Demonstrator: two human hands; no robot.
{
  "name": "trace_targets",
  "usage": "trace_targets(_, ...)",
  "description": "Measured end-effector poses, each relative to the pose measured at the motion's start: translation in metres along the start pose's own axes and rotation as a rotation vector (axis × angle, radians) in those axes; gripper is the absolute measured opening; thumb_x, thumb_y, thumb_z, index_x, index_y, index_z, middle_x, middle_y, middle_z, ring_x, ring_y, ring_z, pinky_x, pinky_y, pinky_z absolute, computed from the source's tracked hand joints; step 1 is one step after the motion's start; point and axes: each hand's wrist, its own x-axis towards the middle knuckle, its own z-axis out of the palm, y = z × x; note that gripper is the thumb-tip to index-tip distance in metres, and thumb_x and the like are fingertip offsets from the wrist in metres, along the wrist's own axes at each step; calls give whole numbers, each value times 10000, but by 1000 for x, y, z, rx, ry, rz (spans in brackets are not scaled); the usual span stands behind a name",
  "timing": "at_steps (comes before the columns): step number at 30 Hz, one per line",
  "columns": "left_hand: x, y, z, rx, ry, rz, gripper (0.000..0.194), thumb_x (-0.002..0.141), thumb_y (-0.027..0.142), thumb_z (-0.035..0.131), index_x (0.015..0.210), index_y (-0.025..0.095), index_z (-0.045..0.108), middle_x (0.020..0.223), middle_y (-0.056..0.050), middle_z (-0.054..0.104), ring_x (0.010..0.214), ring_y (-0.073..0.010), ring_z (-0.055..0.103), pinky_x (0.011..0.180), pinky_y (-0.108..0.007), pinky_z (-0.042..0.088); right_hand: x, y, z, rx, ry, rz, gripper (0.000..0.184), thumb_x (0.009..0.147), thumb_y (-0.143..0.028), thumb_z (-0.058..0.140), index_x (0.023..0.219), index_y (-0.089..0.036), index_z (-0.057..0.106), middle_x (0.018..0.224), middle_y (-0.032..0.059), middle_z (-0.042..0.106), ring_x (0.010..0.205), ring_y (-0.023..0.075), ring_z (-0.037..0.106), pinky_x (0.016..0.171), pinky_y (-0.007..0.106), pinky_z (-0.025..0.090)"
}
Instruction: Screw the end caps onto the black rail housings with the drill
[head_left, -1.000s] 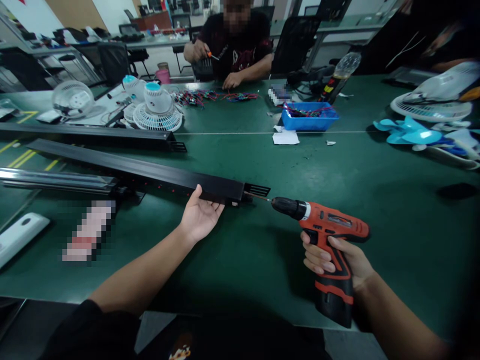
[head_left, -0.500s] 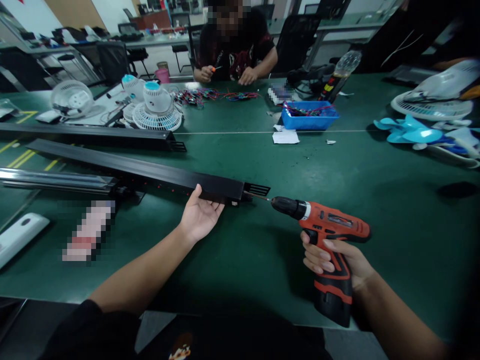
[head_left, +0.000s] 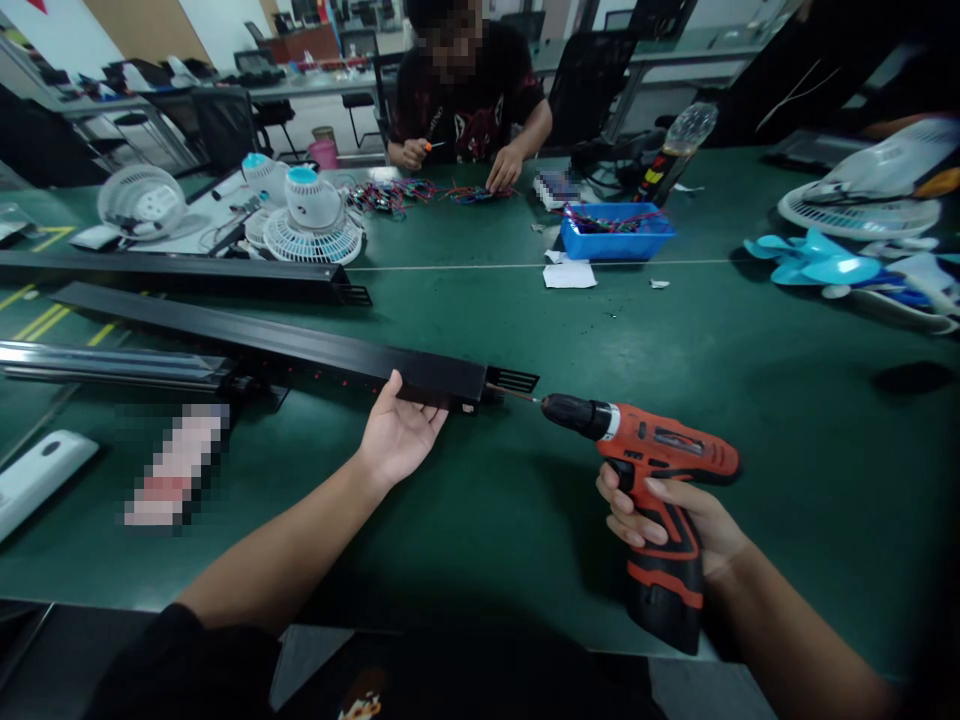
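Observation:
A long black rectangular housing [head_left: 337,358] lies slanted across the green table, its slotted end plate pointing right. My left hand [head_left: 401,435] grips its near edge close to that end, thumb against the side and fingers underneath. In my right hand [head_left: 660,510] is a red and black cordless drill [head_left: 667,440], held by its handle with the index finger at the trigger. The drill's long thin bit points left and its tip meets the end of the housing; exactly what it touches there is too small to tell.
Another black housing [head_left: 262,275] and a shiny metal-and-black length [head_left: 112,365] lie to the left. Farther back are white fan parts [head_left: 315,215], a blue bin [head_left: 616,235] of wires and a bottle [head_left: 671,150]. Light-blue fan blades [head_left: 814,260] lie right. A co-worker [head_left: 469,110] sits opposite.
My hands, the housing and the drill stay almost exactly in place. Across the table, the co-worker's hand on the right of the view has shifted onto the wires.

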Motion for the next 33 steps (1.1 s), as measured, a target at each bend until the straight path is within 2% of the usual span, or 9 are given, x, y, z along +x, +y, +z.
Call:
trace_targets(8, 0, 0, 0, -15, 11, 8, 343, 1064, 435, 664, 1295, 187, 717, 1181, -74, 837, 1189, -225, 776, 1193, -371, 544, 0, 0, -1, -13, -7, -15, 257, 883, -371, 885, 1026, -163, 836, 783, -2, 677, 473, 46, 398, 582, 256, 541)
trace_targets(15, 1, -1, -1, -2, -10, 16, 392, 1055, 443, 669, 1361, 200, 706, 1177, -70, 838, 1205, -228, 773, 1201, -379, 540, -1, 1, -1, -38, -1, -26, 273, 893, -398, 874, 1025, -166, 819, 775, -13, 637, 468, 43, 374, 575, 256, 529)
trace_targets(21, -2, -1, 4, -20, 40, 16, 356, 1073, 438, 639, 1310, 186, 723, 1175, -84, 829, 1231, -243, 759, 1213, -386, 524, 0, 0, -1, -35, -16, -20, 283, 894, -394, 880, 1034, -153, 833, 773, -9, 653, 473, 35, 392, 590, 249, 533)
trace_targets(27, -3, -1, 4, -19, 9, 6, 350, 1085, 436, 626, 1325, 197, 714, 1166, -67, 836, 1174, -221, 778, 1179, -376, 555, 0, 1, -2, -33, -6, -22, 279, 889, -399, 882, 1026, -162, 829, 774, -9, 655, 472, 43, 377, 583, 261, 524)
trace_targets(33, -1, -1, 2, 23, 6, 16, 412, 1064, 454, 655, 1375, 188, 696, 1223, -90, 821, 1253, -256, 748, 1163, -370, 563, 0, 0, 0, -25, 2, -13, 259, 892, -377, 866, 1033, -167, 807, 786, -12, 631, 467, 45, 354, 575, 271, 522)
